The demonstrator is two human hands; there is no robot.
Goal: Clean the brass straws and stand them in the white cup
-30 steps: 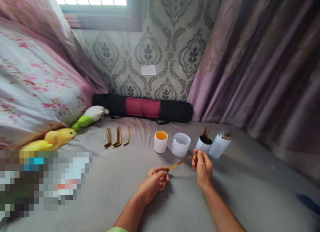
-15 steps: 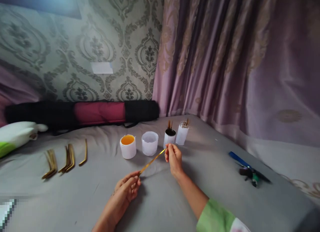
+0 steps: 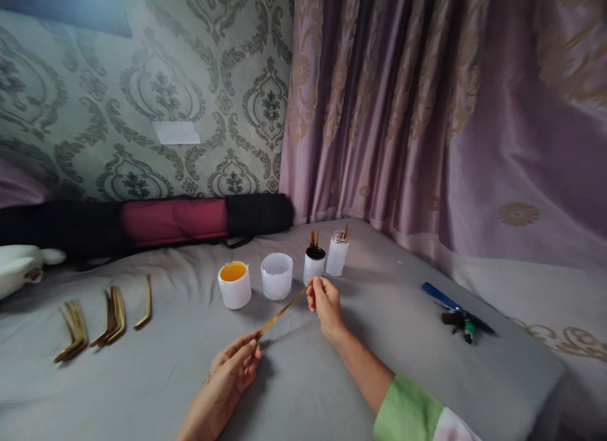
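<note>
A thin golden strip [image 3: 282, 312] is stretched between both hands above the grey bed sheet [image 3: 303, 378]. My left hand [image 3: 232, 371] pinches its near end. My right hand [image 3: 323, 302] pinches its far end, close to a white cup with dark contents [image 3: 313, 264]. Behind the strip stand a white cup of orange paste [image 3: 234, 284], an empty-looking white cup [image 3: 277, 275] and a white cup holding sticks [image 3: 337, 253]. Several bent golden strips [image 3: 107, 311] lie in a row on the sheet to the left.
A black and red rolled bag [image 3: 175, 219] lies along the patterned wall. A pink curtain [image 3: 427, 112] hangs on the right. A blue tool and a small dark object [image 3: 458, 311] lie near the bed's right edge. Part of a white plush toy [image 3: 21, 267] shows at far left.
The view has swung to the right, so the pillow and yellow plush toy have left the frame and the blue tool has come in. Both hands keep their pinch on the strip.
</note>
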